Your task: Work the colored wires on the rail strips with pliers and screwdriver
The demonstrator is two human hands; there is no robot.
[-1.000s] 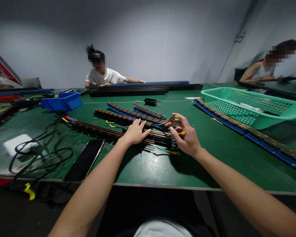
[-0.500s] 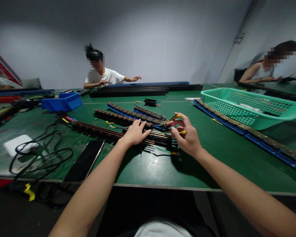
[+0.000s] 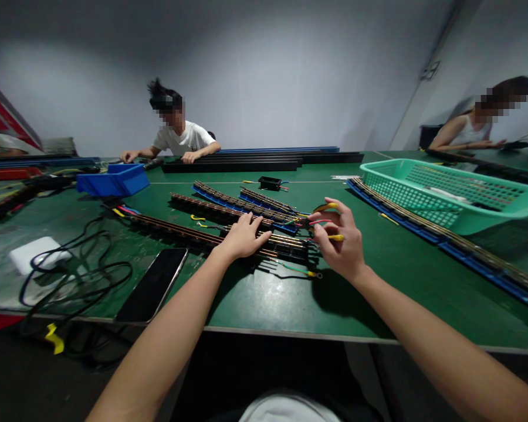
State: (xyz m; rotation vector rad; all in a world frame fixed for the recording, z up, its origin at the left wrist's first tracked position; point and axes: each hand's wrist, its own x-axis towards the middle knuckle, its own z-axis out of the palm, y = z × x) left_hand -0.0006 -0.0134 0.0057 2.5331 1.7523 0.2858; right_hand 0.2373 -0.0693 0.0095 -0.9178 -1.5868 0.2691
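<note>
My left hand [image 3: 243,237] lies flat, fingers spread, on a long black rail strip with copper lines [image 3: 193,234] on the green table [image 3: 264,299]. My right hand [image 3: 341,240] is closed round yellow-handled pliers [image 3: 330,223] at the strip's right end, where coloured wires [image 3: 297,269] stick out. More rail strips [image 3: 233,202] lie just beyond, some on blue bases.
A black phone [image 3: 152,284] and tangled black cables [image 3: 70,275] with a white box [image 3: 33,253] lie left. A blue bin [image 3: 114,179] sits far left, a teal basket [image 3: 449,190] and a long blue rail [image 3: 444,237] right. One person sits opposite, another at far right.
My right hand has shifted slightly right and up with the pliers. The person opposite has brought both arms down to the table's left. My left hand stays on the strip.
</note>
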